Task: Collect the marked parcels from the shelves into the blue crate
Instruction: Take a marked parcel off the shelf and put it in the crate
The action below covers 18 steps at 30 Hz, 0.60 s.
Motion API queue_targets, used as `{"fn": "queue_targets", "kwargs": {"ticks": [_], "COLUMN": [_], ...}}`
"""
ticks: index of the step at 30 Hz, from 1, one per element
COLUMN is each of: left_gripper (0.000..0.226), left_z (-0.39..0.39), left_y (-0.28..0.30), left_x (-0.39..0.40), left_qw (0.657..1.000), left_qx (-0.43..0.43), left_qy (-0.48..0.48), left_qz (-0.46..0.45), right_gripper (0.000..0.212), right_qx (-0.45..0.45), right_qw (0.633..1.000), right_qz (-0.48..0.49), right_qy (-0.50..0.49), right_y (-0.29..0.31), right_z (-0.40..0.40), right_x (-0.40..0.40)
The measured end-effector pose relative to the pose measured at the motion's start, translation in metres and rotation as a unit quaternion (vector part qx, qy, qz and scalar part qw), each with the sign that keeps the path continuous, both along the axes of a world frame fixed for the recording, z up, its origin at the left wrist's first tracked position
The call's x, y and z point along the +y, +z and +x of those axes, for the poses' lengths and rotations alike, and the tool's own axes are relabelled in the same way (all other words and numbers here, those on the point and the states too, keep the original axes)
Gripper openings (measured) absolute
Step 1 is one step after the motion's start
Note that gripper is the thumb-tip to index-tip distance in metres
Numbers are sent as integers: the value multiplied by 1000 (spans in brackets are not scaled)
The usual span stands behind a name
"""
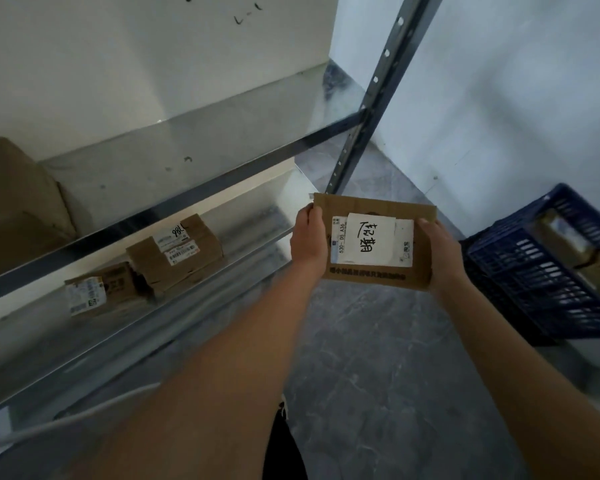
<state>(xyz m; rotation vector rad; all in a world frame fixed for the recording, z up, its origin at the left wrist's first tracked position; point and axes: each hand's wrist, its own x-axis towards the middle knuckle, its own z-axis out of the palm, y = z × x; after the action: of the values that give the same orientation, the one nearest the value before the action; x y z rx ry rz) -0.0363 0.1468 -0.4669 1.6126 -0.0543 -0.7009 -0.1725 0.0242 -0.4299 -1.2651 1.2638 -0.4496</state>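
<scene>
Both hands are on it now: a flat cardboard parcel [374,242] held out in the centre of the frame, label face up, handwritten marks on the white sticker plain to see. The left hand [308,242] grips the parcel's left edge, thumb on top and fingers curled under; the right hand [442,252] clasps the right edge the same way. So it's carried between the two, clear of the shelf, over the grey floor [378,358].

And here's the relation that matters: the blue crate [541,289] sits at the right edge of the frame, lower right of the parcel, standing on the floor. The right hand is the nearer one, with only a short gap between it and the crate's near wall. The parcel's long axis runs left to right across the frame, pointing more or less at the crate, so my read is a sideways swing to the right and then down will do it. Something brown, probably cardboard, already lies inside the crate.

Back at left centre, two more cardboard boxes [174,252] rest on the lower metal shelf [257,247], touching each other, labels up. A bigger brown carton [18,206] sits on the shelf above, at far left. Whether those are marked ones, I can't tell from here.
</scene>
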Motion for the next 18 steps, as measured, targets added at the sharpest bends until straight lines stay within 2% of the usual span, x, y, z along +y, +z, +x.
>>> {"fn": "queue_targets", "kwargs": {"ticks": [4,11,15,18], "left_gripper": [34,34,36,36], "left_z": [-16,-36,-52,-67], "left_y": [57,156,208,243], "left_x": [-11,-49,-78,-99], "left_qw": [998,994,990,982], "left_qx": [-42,-24,-25,-47], "left_qy": [-37,-86,-117,-160], "left_qz": [-18,-61,-72,-93], "right_gripper": [18,22,12,20], "right_qx": [-30,-74,-107,-110], "right_qw": [999,993,987,982], "right_qz": [-7,-41,-72,-102], "right_qy": [-34,-85,-97,-117], "right_y": [56,151,192,218], "right_z": [-28,-67,-94,-113], "right_x": [5,-16,-33,-48]}}
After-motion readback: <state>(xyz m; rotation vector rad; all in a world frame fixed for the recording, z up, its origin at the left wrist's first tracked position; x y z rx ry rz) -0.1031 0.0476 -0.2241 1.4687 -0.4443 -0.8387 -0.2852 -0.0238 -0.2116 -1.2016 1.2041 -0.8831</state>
